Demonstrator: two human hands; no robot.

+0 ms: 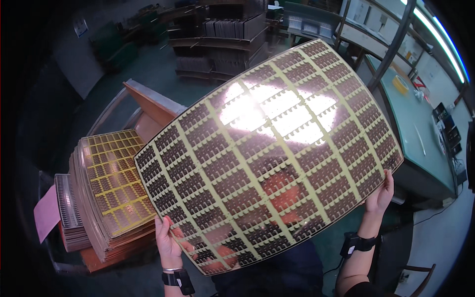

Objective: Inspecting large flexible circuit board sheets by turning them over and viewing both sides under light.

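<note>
**One big panel up, two hands on its edges**

I've got the large panel (269, 158) lifted in front of me, tilted, lamp glare bouncing off its upper middle. It's a thin brown sheet gridded with yellow strips into repeated little circuit patterns. My left hand (169, 242) pinches the lower left edge, thumb on the face, fingers curled behind. My right hand (380, 194) grips the lower right edge, fingers wrapped round the back. By my reckoning it's light but wide and floppy-stiff, glossy, likely to bow or crease if held at one corner, so opposite edges are the place to hold, off the patterned face.

Count: one panel in hand. To my left, one tall stack of matching panels (116, 185) on a wooden stand (151, 101), and one smaller stack of grey sheets (69, 210) beside it. One green-topped bench (418, 133) stands on the right.
</note>
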